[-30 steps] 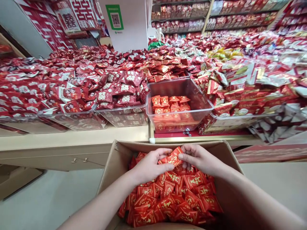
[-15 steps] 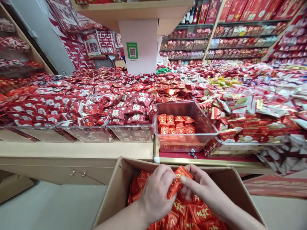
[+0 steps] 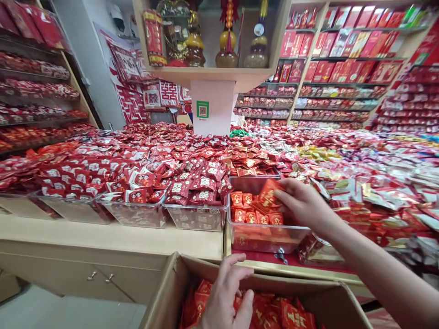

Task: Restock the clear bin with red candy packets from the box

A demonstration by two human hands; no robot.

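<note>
My right hand (image 3: 297, 201) pinches a red candy packet (image 3: 269, 195) with gold print, holding it above a clear plastic bin (image 3: 236, 230). Inside that bin, small red packets (image 3: 250, 215) stand in rows on the left side. My left hand (image 3: 230, 292) is over the cardboard box (image 3: 318, 285), its fingers spread and curved with nothing between them. Loose red packets (image 3: 297, 317) with gold characters lie in the box below it.
To the left stand clear bins (image 3: 197, 221) heaped with dark red packets. More packets (image 3: 377, 192) pile up to the right. A small metal clip (image 3: 281, 256) lies before the bin. A display cabinet (image 3: 212, 72) overhangs the counter (image 3: 113, 240).
My right hand has carried the packet up and forward from over the box to the clear bin. My left hand has let go of it and opened. The view has tilted up.
</note>
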